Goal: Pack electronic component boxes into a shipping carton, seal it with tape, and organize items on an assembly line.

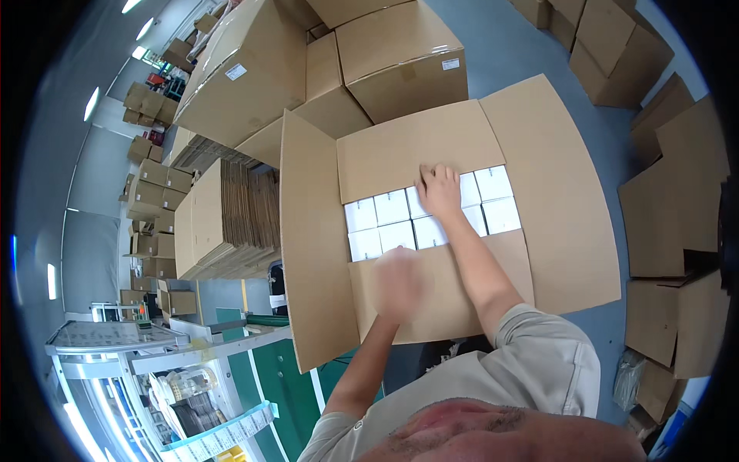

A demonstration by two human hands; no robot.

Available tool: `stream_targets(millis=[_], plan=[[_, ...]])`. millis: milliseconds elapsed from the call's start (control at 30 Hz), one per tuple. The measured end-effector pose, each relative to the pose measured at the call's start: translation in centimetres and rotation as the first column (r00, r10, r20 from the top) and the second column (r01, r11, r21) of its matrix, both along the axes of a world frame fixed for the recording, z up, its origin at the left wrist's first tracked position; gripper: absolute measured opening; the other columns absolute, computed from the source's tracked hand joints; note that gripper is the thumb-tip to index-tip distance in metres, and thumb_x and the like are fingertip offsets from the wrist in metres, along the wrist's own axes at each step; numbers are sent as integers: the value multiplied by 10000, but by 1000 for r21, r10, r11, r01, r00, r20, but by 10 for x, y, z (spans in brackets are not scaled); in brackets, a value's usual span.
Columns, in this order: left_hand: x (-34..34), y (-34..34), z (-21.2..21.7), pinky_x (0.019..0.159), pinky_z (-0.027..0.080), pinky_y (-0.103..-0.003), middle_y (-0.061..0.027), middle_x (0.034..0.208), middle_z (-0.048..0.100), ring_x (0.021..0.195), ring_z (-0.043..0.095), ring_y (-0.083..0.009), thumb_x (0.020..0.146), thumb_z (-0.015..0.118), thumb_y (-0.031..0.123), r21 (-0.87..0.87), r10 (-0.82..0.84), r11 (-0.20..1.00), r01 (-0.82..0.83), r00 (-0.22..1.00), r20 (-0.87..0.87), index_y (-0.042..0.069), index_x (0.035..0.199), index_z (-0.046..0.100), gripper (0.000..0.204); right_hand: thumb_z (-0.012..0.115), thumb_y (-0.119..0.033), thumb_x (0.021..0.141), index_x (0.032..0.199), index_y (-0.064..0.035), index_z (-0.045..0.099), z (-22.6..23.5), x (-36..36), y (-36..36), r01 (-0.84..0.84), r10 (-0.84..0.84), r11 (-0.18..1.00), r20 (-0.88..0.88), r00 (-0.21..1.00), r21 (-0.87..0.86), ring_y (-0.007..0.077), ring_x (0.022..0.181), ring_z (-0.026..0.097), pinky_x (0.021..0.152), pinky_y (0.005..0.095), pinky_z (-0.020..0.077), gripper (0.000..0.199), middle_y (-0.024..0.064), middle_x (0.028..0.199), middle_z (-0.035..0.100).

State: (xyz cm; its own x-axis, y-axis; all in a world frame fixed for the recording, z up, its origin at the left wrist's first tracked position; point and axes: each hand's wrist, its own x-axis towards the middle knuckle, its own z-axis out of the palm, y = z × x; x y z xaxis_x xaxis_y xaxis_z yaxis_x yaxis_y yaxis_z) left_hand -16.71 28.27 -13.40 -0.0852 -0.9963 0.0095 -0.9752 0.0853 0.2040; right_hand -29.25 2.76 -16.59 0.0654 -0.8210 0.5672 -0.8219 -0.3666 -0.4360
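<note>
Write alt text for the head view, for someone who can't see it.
A person's two bare hands are over a large open cardboard box holding two rows of white boxes: the right hand reaches to the far flap, while the left hand, motion-blurred, is over the near flap. Flattened cardboard is stacked to the left.

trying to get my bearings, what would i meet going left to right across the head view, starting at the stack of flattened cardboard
Stack of flattened cardboard → open box's left flap → blurred left hand → right hand → open box's right flap → brown cartons
</note>
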Motion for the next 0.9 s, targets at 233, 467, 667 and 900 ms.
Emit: stream_targets(millis=[233,467,667,900], plan=[[48,52,234,1241,219,-596,-246,1631,380,1529,350,-412,922,704,230,-382,199,914,-138,972,127,26,1581,401,753,638,-202,926,1151,-160,796,8,-28,6,-62,41,968,90,995,245,255,993,596,950,428,402,278,70,945,640],[177,8,179,1221,323,-446,-133,1658,386,1500,397,-296,1051,233,741,598,603,792,-122,307,-736,55,1646,282,910,643,-194,913,1145,-163,798,4,-11,14,-116,87,971,145,986,207,253,989,607,959,424,393,281,80,934,651],[-16,-99,-1,1287,19,-575,-185,1754,81,1620,78,-370,1095,289,484,213,-50,977,-13,956,291,140,1689,163,698,653,-147,904,1125,-113,786,-4,-41,5,-160,129,960,146,981,231,289,1025,630,942,437,437,261,103,1001,693],[56,-167,-5,1281,66,-601,-104,1763,116,1621,119,-316,1067,360,564,106,104,985,-134,963,248,254,1688,201,712,602,-164,982,1289,-35,674,86,-264,-3,279,-280,960,-23,960,-24,402,1210,624,1052,491,474,341,201,1300,676]])
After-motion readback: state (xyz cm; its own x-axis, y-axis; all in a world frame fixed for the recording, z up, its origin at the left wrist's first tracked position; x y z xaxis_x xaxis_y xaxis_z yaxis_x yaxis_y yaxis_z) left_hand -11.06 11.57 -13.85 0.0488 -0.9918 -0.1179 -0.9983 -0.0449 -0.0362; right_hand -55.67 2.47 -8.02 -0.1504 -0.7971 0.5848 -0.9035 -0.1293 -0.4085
